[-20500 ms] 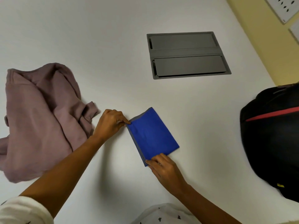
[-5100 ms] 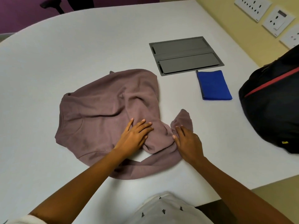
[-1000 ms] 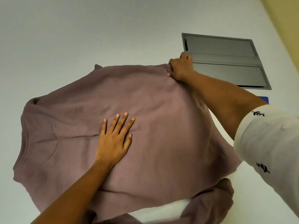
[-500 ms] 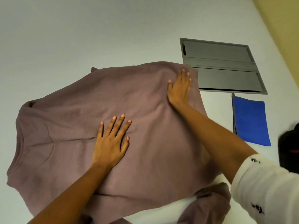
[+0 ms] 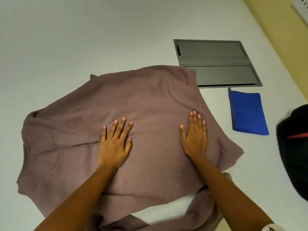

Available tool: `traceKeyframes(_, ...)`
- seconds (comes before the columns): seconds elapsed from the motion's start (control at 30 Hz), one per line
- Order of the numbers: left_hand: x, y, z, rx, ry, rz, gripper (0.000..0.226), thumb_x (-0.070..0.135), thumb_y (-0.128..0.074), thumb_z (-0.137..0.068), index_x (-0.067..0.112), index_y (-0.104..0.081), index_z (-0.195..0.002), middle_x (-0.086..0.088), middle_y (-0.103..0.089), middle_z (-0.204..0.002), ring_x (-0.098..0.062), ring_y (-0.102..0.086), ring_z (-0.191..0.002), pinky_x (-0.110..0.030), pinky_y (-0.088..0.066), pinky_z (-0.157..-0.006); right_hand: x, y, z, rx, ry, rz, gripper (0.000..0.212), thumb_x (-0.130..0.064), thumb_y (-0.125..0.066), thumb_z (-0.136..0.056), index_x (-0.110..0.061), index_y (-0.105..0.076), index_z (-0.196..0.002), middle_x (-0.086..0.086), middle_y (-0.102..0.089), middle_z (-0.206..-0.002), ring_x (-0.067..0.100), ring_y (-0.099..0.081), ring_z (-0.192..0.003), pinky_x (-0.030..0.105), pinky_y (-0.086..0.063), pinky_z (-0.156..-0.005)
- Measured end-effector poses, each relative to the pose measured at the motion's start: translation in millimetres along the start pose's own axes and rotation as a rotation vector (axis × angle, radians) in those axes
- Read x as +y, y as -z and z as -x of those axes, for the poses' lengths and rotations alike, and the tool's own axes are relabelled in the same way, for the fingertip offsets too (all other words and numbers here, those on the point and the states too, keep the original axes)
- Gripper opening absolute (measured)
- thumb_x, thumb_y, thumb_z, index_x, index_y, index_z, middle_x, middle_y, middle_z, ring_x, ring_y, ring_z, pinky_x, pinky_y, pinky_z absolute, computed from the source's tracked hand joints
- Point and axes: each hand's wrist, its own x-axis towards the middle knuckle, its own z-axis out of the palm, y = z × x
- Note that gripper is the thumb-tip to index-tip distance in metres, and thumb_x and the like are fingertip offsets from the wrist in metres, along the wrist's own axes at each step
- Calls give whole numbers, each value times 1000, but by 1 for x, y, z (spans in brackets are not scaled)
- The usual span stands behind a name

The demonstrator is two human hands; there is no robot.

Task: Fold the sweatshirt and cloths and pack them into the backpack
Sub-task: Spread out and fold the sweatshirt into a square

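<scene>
Hands (image 5: 115,147) flat on sweatshirt (image 5: 150,100), hem pointing right.

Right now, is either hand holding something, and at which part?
Nothing is held. The left hand and right hand lie flat, fingers straight, on the sweatshirt.

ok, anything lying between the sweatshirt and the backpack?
Only the folded blue cloth, flat on the table between the sweatshirt and the backpack, toward the far side. The nearer strip of table between them looks bare.
</scene>
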Motion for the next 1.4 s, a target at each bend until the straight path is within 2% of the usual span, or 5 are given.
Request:
traceKeyframes(0.17,1,2,-1,-18,15,-19,56,41,-23,-98,29,-23,-152,2,-19,-160,-22,-16,-147,-51,-13,-118,-18,1,2,-31,-185,-85,71,-51,-12,-96,-9,-8,-153,7,-12,-161,20,-6,-149,31,8,-119)
traceKeyframes(0.67,-20,2,107,81,399,171,76,55,-13,-93,7,-14,-153,-9,-13,-160,-25,-10,-148,-43,-2,-119,112,43,97,-36,-307,-45,60,-42,-23,-101,-10,-22,-152,10,-25,-157,28,-21,-146,42,-16,-120)
traceKeyframes(0.83,-14,13,106,37,403,227,64,37,-38,-101,6,-15,-152,-11,-15,-160,-26,-10,-148,-45,-2,-120,82,42,105,69,-210,-117,48,-20,-39,-102,1,-35,-145,18,-36,-151,32,-31,-141,41,-22,-118)
traceKeyframes(1.07,15,35,168,97,19,212,48,43,-36,-95,20,-52,-134,2,-44,-147,-18,-43,-131,-39,-21,-112,65,30,175,159,319,-121,42,-19,-40,-96,5,-58,-125,19,-59,-129,32,-56,-122,41,-37,-107)
traceKeyframes(1.4,20,20,257,118,-101,163,47,29,-35,-98,15,-46,-141,0,-38,-151,-19,-30,-142,-45,-24,-115,56,34,215,270,187,-264,36,-15,-42,-97,2,-63,-121,15,-59,-131,30,-52,-126,40,-34,-112)
